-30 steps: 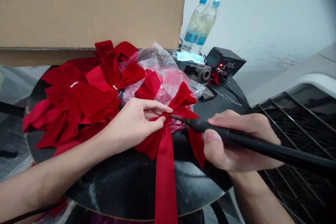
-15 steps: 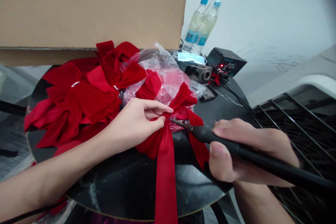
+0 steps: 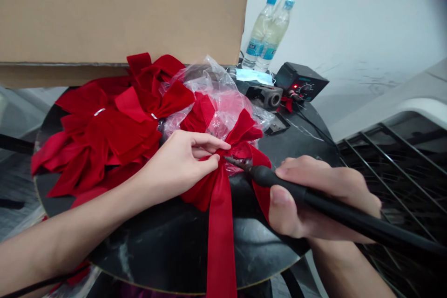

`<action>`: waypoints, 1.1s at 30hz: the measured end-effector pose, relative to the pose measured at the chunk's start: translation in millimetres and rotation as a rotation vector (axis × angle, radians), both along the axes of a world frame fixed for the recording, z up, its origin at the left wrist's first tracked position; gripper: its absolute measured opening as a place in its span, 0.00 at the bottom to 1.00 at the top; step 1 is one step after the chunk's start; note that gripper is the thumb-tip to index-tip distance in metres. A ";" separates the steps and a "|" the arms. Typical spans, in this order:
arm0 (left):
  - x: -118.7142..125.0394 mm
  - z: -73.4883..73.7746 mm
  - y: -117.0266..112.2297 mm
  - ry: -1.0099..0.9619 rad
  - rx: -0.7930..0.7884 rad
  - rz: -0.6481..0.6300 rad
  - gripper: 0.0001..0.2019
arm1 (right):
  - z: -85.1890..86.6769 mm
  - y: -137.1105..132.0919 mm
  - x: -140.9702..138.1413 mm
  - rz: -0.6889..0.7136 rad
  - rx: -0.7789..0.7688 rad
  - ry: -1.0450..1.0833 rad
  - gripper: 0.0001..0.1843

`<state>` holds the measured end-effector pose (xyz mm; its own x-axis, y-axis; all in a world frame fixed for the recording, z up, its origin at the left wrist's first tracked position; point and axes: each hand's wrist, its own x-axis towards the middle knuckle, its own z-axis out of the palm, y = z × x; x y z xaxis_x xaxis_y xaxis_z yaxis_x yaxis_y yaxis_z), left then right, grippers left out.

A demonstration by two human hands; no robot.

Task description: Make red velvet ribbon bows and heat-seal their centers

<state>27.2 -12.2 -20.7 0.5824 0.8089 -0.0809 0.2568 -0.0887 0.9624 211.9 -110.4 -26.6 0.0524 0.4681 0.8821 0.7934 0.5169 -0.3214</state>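
Observation:
My left hand [image 3: 190, 160] pinches the centre of a red velvet bow [image 3: 240, 132] between thumb and fingers. One long ribbon tail [image 3: 221, 237] hangs down toward me past the table's front edge. In my right hand [image 3: 317, 195] is a black-handled soldering iron [image 3: 279, 184], held like a pen. Its metal tip points left and reaches the bow's middle, close beside my left fingertips; whether it touches the fabric I cannot tell. Several more red bows [image 3: 104, 125] lie heaped to the left, some with a silvery band at the middle.
Clear plastic wrapping [image 3: 223, 88] lies behind the bow. Farther back stand a cardboard box [image 3: 122, 14], two water bottles [image 3: 260, 32], an iron holder [image 3: 265, 98] and a black control box [image 3: 302, 81] with a red light. The round black table [image 3: 167, 247] adjoins a dark rack [image 3: 401, 163] at right.
My right hand and the soldering iron have shifted slightly to the left, bringing the tip nearer the bow's centre. My left hand has kept its pinch in the same place.

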 end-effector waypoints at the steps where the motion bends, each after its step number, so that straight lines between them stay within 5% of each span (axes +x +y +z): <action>1: 0.1 -0.2 0.1 0.000 0.003 0.000 0.13 | -0.3 -0.1 -0.2 0.001 0.001 -0.009 0.09; 18: 1.0 -1.8 1.2 0.005 -0.010 0.002 0.13 | 0.6 -5.4 1.2 0.041 -0.027 0.089 0.08; 21: 0.0 0.2 4.2 0.059 -0.054 0.020 0.13 | 8.5 -6.7 22.4 0.050 -0.067 0.155 0.03; 24: -1.7 1.2 8.1 0.063 -0.120 0.029 0.13 | 15.9 8.8 56.0 -0.192 0.252 0.288 0.06; 26: -2.8 1.3 9.9 0.039 -0.153 0.030 0.13 | 17.5 25.0 84.0 -0.211 0.357 0.338 0.04; 33: -5.7 3.8 10.1 -0.019 -0.214 0.046 0.13 | 0.9 60.4 157.7 -0.300 0.046 0.544 0.09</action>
<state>21.6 -2.1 -16.9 0.5480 0.8003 -0.2433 0.2378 0.1298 0.9626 369.7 -50.0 -25.7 0.6233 0.3256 0.7109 0.6350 0.3198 -0.7032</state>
